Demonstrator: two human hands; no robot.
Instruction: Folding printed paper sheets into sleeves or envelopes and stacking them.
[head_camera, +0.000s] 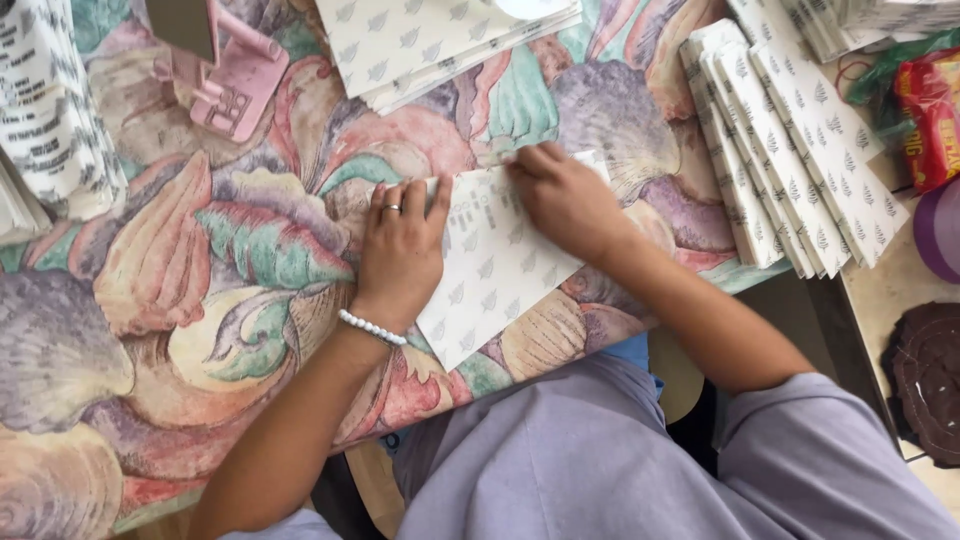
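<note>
1. While the left hand (400, 245) lies flat, fingers spread, pinning the patterned paper sheet (495, 265) to the bench (150, 300), the right hand (565, 200) presses its top edge with closed fingers.
2. Folded paper bags (790, 140) lie fanned to the right; a pink tool (235, 75) sits upper left.

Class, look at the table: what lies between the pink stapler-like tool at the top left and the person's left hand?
In the head view, only bare shell-patterned tablecloth lies between the pink tool and the left hand.

A table (150, 300) under a shell-patterned cloth carries a leaf-printed paper sheet (490, 265) at its near edge, fanned sheets (790, 150) at the right edge, and a pink stapler (235, 85) near the far edge.
</note>
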